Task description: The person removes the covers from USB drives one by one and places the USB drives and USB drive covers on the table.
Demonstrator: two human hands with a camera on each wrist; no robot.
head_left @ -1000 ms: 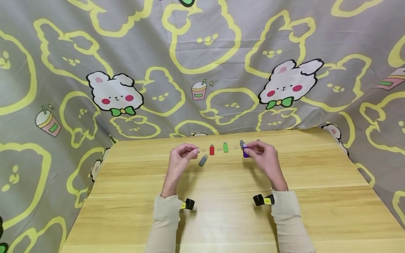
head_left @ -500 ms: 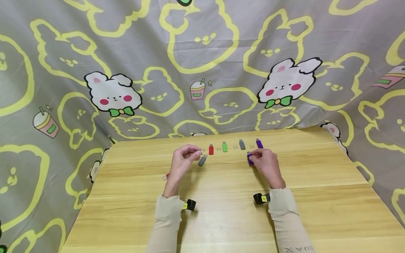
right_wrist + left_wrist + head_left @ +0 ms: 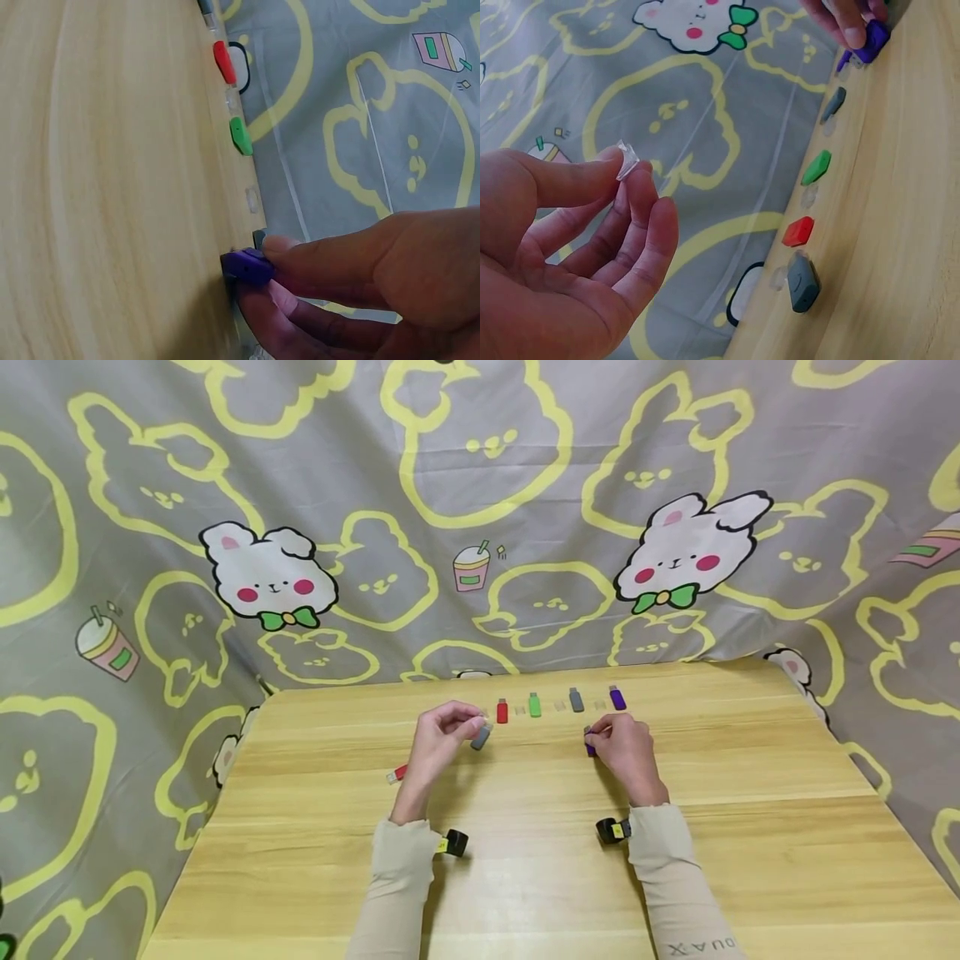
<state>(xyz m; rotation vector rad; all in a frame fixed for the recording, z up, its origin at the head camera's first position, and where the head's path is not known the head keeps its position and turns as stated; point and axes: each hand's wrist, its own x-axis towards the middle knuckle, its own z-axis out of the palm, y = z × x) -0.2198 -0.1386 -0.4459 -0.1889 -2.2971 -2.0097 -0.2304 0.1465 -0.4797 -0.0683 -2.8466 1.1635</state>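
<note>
Between thumb and fingertips my left hand [image 3: 442,739] pinches a small clear plastic cap [image 3: 627,161], held up above the table in the left wrist view. My right hand [image 3: 628,747] pinches a purple USB flash drive [image 3: 249,267], low over the tabletop and in front of the row. That row, along the back of the table, has a red USB flash drive [image 3: 502,712], a green one [image 3: 817,168], a grey one [image 3: 576,700] and another purple one [image 3: 617,697]. Clear caps [image 3: 558,706] lie in the gaps between them.
A second grey flash drive [image 3: 802,283] lies at a slant just right of my left fingertips. Beside my left wrist, a second red drive [image 3: 397,773] is partly hidden by the forearm. Behind the wooden table [image 3: 525,877] hangs a patterned grey curtain [image 3: 540,543].
My right hand has brought the purple drive down and toward me, away from the row, uncovering the grey and purple drives there. The left hand has shifted slightly right, still pinching the cap.
</note>
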